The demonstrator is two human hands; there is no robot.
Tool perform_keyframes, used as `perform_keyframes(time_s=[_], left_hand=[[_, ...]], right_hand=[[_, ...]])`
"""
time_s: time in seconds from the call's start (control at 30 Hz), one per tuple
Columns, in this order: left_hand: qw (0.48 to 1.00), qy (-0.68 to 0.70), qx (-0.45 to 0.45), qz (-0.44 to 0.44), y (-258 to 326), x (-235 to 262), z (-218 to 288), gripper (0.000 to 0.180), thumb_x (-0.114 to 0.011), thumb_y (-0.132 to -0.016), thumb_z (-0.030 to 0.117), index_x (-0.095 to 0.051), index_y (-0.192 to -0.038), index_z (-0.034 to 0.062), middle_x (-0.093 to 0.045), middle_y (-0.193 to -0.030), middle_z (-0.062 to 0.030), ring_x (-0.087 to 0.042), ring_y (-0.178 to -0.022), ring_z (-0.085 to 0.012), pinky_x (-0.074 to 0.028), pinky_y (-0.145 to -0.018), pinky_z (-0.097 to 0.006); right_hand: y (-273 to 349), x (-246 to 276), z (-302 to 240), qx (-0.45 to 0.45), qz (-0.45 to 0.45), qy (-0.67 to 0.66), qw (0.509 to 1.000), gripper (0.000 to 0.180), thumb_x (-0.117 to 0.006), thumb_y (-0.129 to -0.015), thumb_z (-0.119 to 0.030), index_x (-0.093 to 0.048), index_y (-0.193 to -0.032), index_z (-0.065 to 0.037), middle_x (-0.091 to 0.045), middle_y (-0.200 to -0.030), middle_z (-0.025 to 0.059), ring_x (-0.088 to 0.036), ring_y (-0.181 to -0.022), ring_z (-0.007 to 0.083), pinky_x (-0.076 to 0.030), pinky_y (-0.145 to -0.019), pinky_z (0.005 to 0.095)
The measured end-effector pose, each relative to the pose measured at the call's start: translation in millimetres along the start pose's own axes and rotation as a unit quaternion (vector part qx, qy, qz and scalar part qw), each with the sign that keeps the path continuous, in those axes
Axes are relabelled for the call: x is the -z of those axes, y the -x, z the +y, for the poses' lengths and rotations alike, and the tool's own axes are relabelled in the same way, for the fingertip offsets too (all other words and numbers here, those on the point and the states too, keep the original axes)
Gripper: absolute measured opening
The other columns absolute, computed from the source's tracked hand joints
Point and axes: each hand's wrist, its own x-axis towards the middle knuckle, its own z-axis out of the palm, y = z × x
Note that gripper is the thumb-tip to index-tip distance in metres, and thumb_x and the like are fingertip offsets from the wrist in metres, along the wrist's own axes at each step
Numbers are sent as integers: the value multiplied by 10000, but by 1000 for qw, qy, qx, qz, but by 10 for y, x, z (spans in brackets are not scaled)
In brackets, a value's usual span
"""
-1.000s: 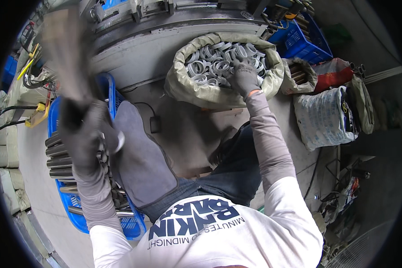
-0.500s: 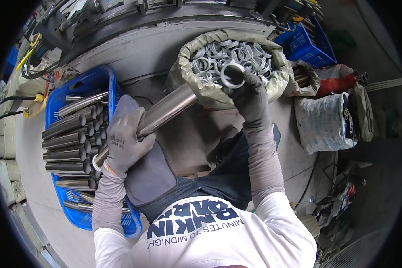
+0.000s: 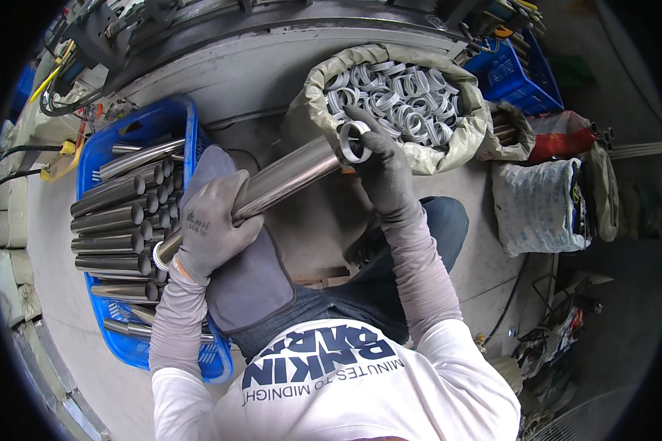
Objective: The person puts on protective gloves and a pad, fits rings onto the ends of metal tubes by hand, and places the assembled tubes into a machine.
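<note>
A shiny metal tube (image 3: pixel 290 176) lies slanted across my lap, its far end up and to the right. My left hand (image 3: pixel 215 224), in a grey glove, is wrapped round its lower part. A white ring (image 3: pixel 160 256) sits at the tube's near end, beside my left wrist. Between the fingers of my gloved right hand (image 3: pixel 382 165) is a white plastic ring (image 3: pixel 354 142), held right at the tube's far end; I cannot tell whether it touches the rim. Behind that hand stands a woven sack (image 3: pixel 312 95) full of similar rings (image 3: pixel 412 110).
On the left, a blue plastic basket (image 3: pixel 191 121) holds stacked metal tubes (image 3: pixel 110 220). A grey pad (image 3: pixel 254 287) covers my left thigh. A machine bench (image 3: pixel 221 51) runs along the back. Farther right are a blue crate (image 3: pixel 511 77) and a white woven bag (image 3: pixel 538 206).
My right hand has brought the ring from over the sack leftward and down to the tube's far end. The left hand keeps its hold, and the tube has shifted slightly right.
</note>
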Motion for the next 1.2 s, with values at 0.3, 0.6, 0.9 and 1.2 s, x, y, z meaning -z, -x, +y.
perform_keyframes(time_s=[0.3,0.6,0.9,1.2], left_hand=[[999,8,8,-51,19,-27,-17,676,-814,-691,219,-637,-1312,20,-703,-1077,-201,-691,-983,-402,-539,-888,-463],[999,-5,-21,-40,-7,-25,6,654,-847,-737,274,-631,-1295,11,-712,-1074,-175,-704,-961,-351,-560,-851,-441],[993,-12,-29,-116,-78,-67,-58,672,-815,-756,253,-604,-1328,-31,-699,-1130,-199,-694,-1028,-378,-548,-896,-449],[983,-119,24,-140,-78,150,93,726,-790,-782,220,-520,-1415,-11,-645,-1252,-217,-624,-1174,-409,-486,-1026,-486]], right_hand=[[41,-379,-54,0,-1,1,1000,383,-502,-1004,-193,-681,-1223,65,-706,-1160,158,-698,-1077,231,-528,-978,336],[96,-546,18,11,62,-91,994,434,-420,-1056,-236,-701,-1141,83,-740,-1058,170,-732,-954,245,-554,-918,334],[162,-574,286,-11,123,-14,992,398,-511,-1060,-289,-738,-1112,34,-744,-975,122,-687,-888,202,-526,-854,318],[134,-346,190,108,163,208,958,290,-590,-991,-103,-701,-1248,-31,-745,-1058,149,-736,-994,293,-565,-905,375]])
